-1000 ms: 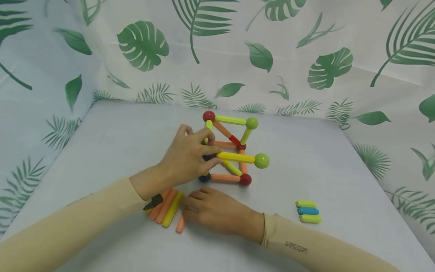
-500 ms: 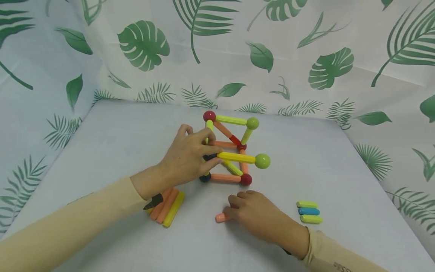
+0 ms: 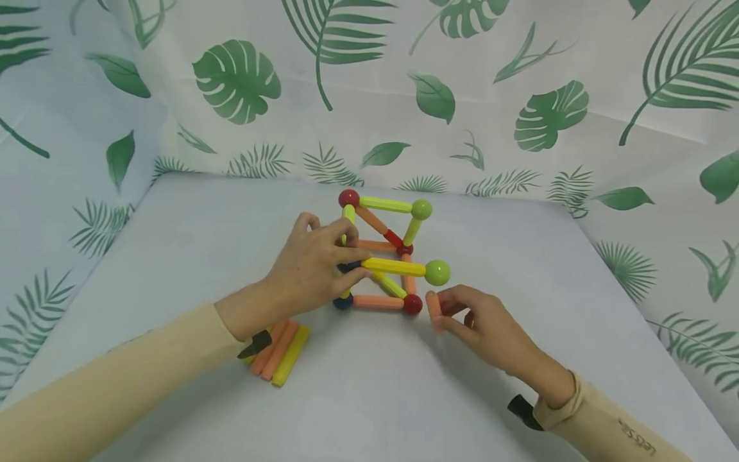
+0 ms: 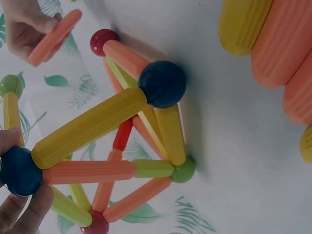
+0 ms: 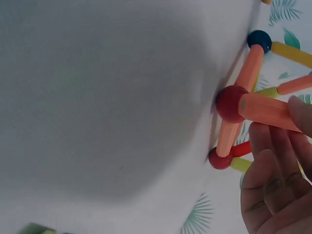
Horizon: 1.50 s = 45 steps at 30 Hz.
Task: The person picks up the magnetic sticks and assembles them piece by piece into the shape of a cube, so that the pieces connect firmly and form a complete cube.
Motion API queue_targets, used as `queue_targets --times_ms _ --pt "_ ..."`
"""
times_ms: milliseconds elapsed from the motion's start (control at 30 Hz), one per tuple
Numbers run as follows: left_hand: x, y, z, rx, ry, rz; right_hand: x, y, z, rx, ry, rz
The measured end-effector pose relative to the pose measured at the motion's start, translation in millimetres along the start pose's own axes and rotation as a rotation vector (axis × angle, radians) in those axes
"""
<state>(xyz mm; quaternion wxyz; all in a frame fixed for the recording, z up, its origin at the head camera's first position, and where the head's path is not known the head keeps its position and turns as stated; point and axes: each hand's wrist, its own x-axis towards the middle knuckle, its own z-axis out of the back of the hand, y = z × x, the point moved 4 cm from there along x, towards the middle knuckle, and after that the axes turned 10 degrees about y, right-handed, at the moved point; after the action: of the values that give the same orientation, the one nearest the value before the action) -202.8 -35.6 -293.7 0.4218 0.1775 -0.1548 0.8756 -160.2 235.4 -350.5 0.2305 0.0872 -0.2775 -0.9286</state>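
A frame of magnetic sticks and balls stands mid-table. My left hand (image 3: 306, 263) pinches its raised dark blue ball (image 4: 20, 170) at the near left. From that ball a yellow stick (image 3: 395, 266) extends right to a light green ball (image 3: 437, 273) with nothing under it. My right hand (image 3: 496, 327) holds an orange stick (image 3: 434, 309) between thumb and fingers, tilted upright just right of the low red ball (image 3: 412, 303). In the right wrist view the stick's end (image 5: 251, 107) overlaps the red ball; in the head view a small gap shows.
Loose orange sticks (image 3: 280, 350) and a yellow stick (image 3: 291, 355) lie side by side below my left wrist, partly covered by it. Part of a green piece (image 5: 36, 229) shows at the right wrist view's bottom edge. A leaf-print cloth (image 3: 369, 96) rises behind the table.
My right hand has carried the orange stick from beside the loose sticks rightward and up to the red ball, turning it upright. My left hand keeps its pinch on the blue ball.
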Motion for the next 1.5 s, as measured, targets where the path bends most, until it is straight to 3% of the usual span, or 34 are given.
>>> queue_targets --times_ms 200,733,1000,1133,1300,1500 --pt "-0.3 0.7 0.5 -0.010 0.003 0.000 8.3 -2.4 3.9 0.111 -0.069 0.000" --pt "0.3 1.1 0.2 0.012 0.021 0.014 27.2 4.0 10.9 0.088 -0.109 0.037" --pt "-5.6 8.3 10.1 -0.164 0.007 0.014 30.3 -3.7 2.0 0.055 -0.103 0.013" --pt "-6.2 9.6 13.3 -0.196 -0.004 -0.001 30.6 -4.6 3.1 0.063 -0.105 0.018" --pt "-5.4 8.6 13.6 -0.188 0.002 0.000 30.3 -8.0 3.6 0.015 -0.079 -0.034" --pt "-4.9 8.0 11.9 -0.185 0.016 0.017 18.3 -19.2 -0.5 -0.168 0.097 -0.152"
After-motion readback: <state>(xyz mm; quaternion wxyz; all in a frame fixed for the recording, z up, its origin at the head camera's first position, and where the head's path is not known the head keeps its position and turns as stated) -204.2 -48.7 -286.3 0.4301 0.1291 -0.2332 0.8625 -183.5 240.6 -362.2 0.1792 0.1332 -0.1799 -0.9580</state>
